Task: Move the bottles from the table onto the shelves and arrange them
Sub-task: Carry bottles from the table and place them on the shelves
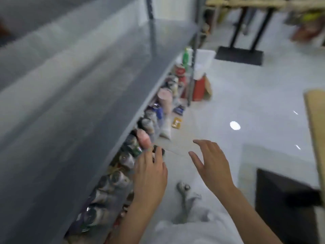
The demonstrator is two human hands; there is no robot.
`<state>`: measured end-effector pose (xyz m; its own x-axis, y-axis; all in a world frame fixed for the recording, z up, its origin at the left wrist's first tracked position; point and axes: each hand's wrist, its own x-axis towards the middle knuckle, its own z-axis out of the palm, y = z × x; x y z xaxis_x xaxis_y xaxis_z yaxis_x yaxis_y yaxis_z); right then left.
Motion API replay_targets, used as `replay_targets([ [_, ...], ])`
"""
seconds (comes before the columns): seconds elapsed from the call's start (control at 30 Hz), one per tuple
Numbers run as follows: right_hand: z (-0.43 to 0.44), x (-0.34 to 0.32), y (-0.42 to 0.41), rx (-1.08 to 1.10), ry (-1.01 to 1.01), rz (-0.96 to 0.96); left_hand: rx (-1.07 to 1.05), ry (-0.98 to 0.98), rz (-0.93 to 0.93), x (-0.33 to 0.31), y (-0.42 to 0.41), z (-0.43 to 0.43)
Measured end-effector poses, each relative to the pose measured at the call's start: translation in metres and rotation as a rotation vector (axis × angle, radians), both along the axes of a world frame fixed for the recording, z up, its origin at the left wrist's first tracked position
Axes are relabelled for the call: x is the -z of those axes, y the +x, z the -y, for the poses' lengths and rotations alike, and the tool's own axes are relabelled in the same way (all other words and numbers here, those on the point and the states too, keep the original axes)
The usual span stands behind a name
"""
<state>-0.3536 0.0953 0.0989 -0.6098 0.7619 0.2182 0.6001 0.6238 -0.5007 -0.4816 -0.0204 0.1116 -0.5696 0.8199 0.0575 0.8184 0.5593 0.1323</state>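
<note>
A grey metal shelf unit (91, 88) runs along the left, seen from above and blurred. Under its top board stands a row of bottles and cans: a pink-capped bottle (144, 138), a tall pink bottle (165, 99), a red can (179, 69) and a green bottle (185, 58) further back. My left hand (149, 175) reaches to the row's front edge, fingers straight, tips close to a dark-capped bottle (131, 160); contact is unclear. My right hand (211, 162) hovers over the floor to the right, fingers spread, holding nothing.
White tiled floor (246, 103) lies to the right. A red container (199, 87) stands by the shelf post. A wooden table edge (314, 120) shows at the right, a dark box (284, 205) below it. A black table base (239, 55) is further back.
</note>
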Motion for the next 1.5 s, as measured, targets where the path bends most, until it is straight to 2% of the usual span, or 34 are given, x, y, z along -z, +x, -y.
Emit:
replay_targets([
  [0.13, 0.032, 0.017, 0.075, 0.263, -0.134, 0.131, 0.249, -0.134, 0.044, 0.013, 0.038, -0.004],
  [0.23, 0.049, 0.018, 0.122, 0.460, -0.174, 0.150, 0.428, -0.143, 0.041, 0.016, 0.069, -0.020],
  [0.43, 0.069, 0.023, 0.203, 0.806, -0.230, 0.062, 0.747, -0.115, 0.050, 0.020, 0.140, -0.063],
  [0.53, 0.071, 0.021, 0.248, 0.945, -0.222, 0.078, 0.872, -0.078, 0.078, 0.022, 0.181, -0.085],
  [0.8, 0.082, 0.013, 0.372, 1.364, -0.205, 0.000, 1.229, -0.052, 0.166, 0.025, 0.327, -0.141],
  [1.1, 0.096, 0.028, 0.448, 1.715, -0.308, -0.200, 1.490, -0.165, 0.246, 0.036, 0.442, -0.168],
  [1.33, 0.082, 0.041, 0.475, 1.906, -0.331, -0.417, 1.538, -0.348, 0.547, 0.041, 0.510, -0.216],
  [1.5, 0.054, 0.049, 0.487, 1.921, -0.339, -0.499, 1.577, -0.464, 0.696, 0.051, 0.548, -0.241],
])
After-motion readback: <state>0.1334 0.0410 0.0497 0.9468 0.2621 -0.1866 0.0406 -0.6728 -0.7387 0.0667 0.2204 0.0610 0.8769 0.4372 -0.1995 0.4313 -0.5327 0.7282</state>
